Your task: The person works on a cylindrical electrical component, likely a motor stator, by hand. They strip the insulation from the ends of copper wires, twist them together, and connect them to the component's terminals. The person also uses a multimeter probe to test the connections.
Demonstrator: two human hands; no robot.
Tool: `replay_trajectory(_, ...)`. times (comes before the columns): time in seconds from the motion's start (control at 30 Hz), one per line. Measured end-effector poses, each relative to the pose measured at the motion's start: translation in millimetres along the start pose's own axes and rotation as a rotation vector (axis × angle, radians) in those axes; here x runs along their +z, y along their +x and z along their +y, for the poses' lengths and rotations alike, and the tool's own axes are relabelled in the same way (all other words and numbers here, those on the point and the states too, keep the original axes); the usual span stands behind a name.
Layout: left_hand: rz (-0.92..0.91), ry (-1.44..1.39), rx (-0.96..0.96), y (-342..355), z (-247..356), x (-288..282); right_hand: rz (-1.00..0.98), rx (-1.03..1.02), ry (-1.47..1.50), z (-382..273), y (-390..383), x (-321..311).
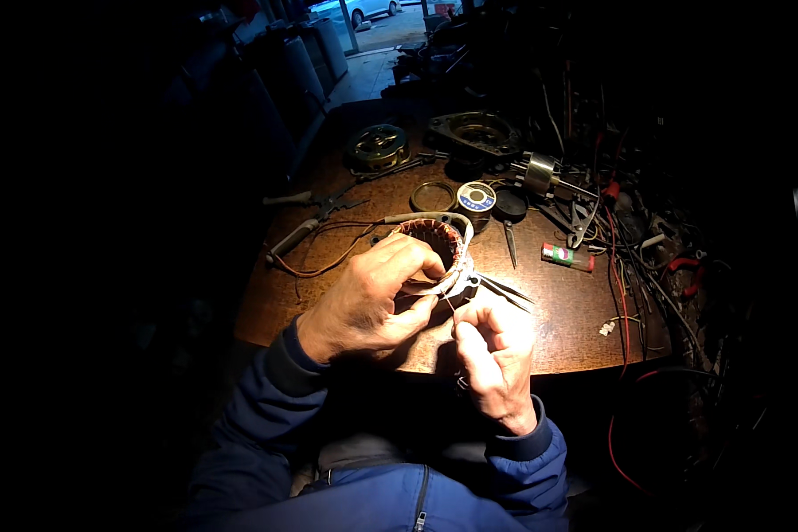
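Observation:
A round motor stator (428, 232) with copper windings sits near the front of the wooden table. My left hand (368, 297) is closed over its near side, thumb and fingers on the pale sleeved leads at the rim. From that rim a thin wire (449, 306) runs to my right hand (496, 355), which pinches its end between thumb and forefinger. White sleeving (466, 232) curves around the stator's right side. Just past my right fingers lies a slim pointed metal tool (505, 288). My left hand hides the stator's lower front.
Behind the stator are a wire spool (477, 199), a brass-coloured ring (432, 197) and a dark round cap (511, 205). Pliers (332, 204) and a pale-handled tool (293, 239) lie left. A rotor (539, 173), a red-green cylinder (567, 257) and tangled cables (625, 266) occupy the right.

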State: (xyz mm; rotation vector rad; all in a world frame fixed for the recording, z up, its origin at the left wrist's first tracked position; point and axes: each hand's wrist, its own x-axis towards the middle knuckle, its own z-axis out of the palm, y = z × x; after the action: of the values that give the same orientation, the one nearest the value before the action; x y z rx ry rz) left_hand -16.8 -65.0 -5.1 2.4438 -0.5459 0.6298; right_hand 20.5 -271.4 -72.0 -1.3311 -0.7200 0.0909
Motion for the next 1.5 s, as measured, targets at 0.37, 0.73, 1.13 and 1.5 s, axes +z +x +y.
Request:
replay_trajectory(0.37, -0.025, -0.046, -0.040, -0.1, 2.2, 0.4, -0.065, -0.105, -0.251, 1.3, 6.9, 7.2)
replay_trajectory(0.73, 0.076, 0.080, 0.035, -9.8, -6.2, 3.9, -0.113, -0.220, -0.339, -1.1, 6.1, 6.2)
replay_trajectory(1.13, 0.112, 0.014, -0.052, -16.4, -8.1, 10.5, -0.064, 0.009, 0.078, -20.6, -7.5, -6.3)
replay_trajectory(1.5, 0.116, -0.066, -0.029, -15.1, -11.2, 8.5, -0.135, 0.086, 0.330, -58.5, 59.3, 13.4)
